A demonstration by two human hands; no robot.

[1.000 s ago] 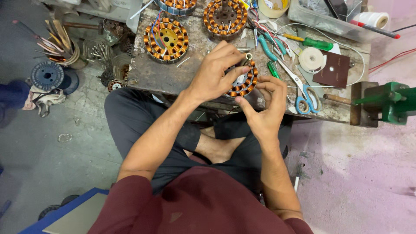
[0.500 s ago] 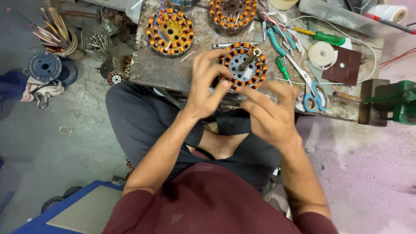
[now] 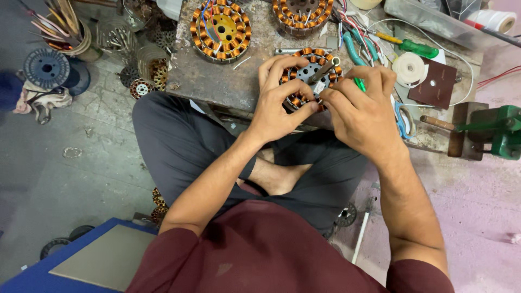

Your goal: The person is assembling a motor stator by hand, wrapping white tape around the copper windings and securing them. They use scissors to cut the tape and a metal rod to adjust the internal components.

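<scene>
Copper-wound stator [image 3: 310, 69] sits at the near edge of the tabletop [image 3: 239, 81], clasped from both sides. The left hand [image 3: 279, 103] curls round its left rim, fingers spread over the orange coils and thumb pressed against the near side. The right hand [image 3: 361, 111] closes on the right rim, its fingers bent over the coils and its fingertips meeting the left thumb at the near edge. A short metal shaft [image 3: 324, 69] sticks up at a slant from the grey hub in the middle of the stator.

Just beyond the right hand lie green-handled pliers [image 3: 353, 51], and farther toward the right edge a green-handled screwdriver [image 3: 415, 48], a roll of white tape [image 3: 408, 68] and a brown square pad [image 3: 438, 84]. Blue-handled scissors [image 3: 402, 120] lie near the right wrist, at the near edge. Two more wound stators rest toward the far edge: one with a yellow centre [image 3: 221, 30] at the left, another [image 3: 302, 13] at the middle. A green vise [image 3: 496, 133] stands off the right end of the tabletop. On the floor to the left are a dark wire spool [image 3: 47, 69] and a tub of rods [image 3: 73, 32].
</scene>
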